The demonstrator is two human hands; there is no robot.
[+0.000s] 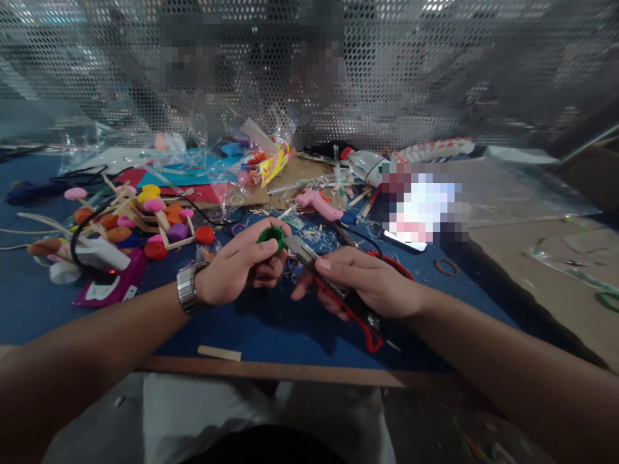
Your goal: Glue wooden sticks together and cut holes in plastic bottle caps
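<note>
Over the middle of the blue table, my left hand (242, 261) pinches a small green bottle cap (271, 240) whose hollow side faces up. My right hand (370, 280) is wrapped round a utility knife (333, 283) with a dark body and red edging. Its blade (297, 247) is out and points left at the cap's rim; whether the two touch I cannot tell. A red loop shows below my right palm, and I cannot tell whether it belongs to the knife or to another tool behind it.
A pink hot glue gun (319, 205) lies beyond my hands among scraps. Coloured caps joined to wooden sticks (145, 219) and a purple power strip (113, 280) are at left. A lit phone (416, 212), a plastic bottle (367, 166) and cardboard are at right. A craft stick (219, 352) lies near the front edge.
</note>
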